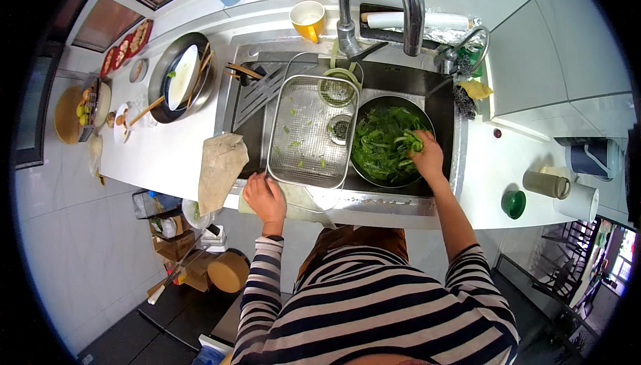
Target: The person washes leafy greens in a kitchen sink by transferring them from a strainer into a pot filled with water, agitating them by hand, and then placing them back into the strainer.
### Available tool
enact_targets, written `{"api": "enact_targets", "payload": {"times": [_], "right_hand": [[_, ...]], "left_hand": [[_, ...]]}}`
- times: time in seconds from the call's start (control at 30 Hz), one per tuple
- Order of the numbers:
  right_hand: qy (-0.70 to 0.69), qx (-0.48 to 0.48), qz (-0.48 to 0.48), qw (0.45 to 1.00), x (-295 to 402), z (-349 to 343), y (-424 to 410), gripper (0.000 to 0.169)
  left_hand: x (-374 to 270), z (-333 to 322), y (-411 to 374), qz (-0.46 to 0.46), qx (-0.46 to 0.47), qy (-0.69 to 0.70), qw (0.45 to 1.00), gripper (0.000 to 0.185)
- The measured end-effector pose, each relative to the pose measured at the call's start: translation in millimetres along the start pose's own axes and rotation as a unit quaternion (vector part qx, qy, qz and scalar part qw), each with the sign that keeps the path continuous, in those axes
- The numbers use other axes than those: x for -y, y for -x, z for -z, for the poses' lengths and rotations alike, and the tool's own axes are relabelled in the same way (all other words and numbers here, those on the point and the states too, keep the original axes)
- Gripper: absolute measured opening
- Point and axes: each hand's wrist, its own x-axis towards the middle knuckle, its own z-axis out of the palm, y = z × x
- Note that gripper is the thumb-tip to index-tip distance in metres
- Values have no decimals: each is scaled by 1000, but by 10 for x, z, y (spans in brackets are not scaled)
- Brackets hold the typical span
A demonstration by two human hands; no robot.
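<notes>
My right hand (428, 155) grips a bunch of leafy greens (409, 144) at the right side of a dark round pan (392, 185). More greens in water fill the pan, which sits in the right part of the steel sink (320, 208). Left of it, a rectangular wire-mesh basket (310, 152) with a few leaf bits lies over the sink. Below the basket's lower left corner, my left hand (264, 197) rests at the sink's front edge; its fingertips are partly hard to see, and whether it holds anything is unclear. A beige cloth (223, 165) drapes over the counter edge beside it.
A chrome faucet (346, 29) rises behind the basket, near a yellow mug (307, 19). On the left counter stands a steel pan (208, 89) holding a white bowl (184, 77) and chopsticks. A green cup (514, 204) and a lidded bottle (543, 185) are at the right.
</notes>
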Motion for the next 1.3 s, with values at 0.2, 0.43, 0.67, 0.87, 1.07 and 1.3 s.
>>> {"api": "enact_targets", "payload": {"times": [0.2, 0.43, 0.67, 0.87, 1.07, 1.3], "right_hand": [[-179, -32, 137, 974, 1062, 698, -13, 58], [-145, -23, 290, 946, 2367, 451, -54, 41], [28, 20, 340, 940, 2353, -277, -78, 76], [29, -63, 191, 979, 1002, 100, -442, 61], [181, 158, -42, 970, 26, -397, -838, 108], [136, 220, -42, 965, -121, -1188, -835, 89]], "left_hand": [[-21, 46, -7, -1, -2, -1, 1000, 29], [-27, 22, -19, -9, -9, 0, 1000, 29], [-25, 21, -25, -2, 3, -6, 1000, 28], [-26, 45, -13, 3, -3, -3, 1000, 27], [-30, 44, -22, 2, 1, -4, 1000, 28], [-8, -6, -22, -7, -6, -7, 1000, 27]]}}
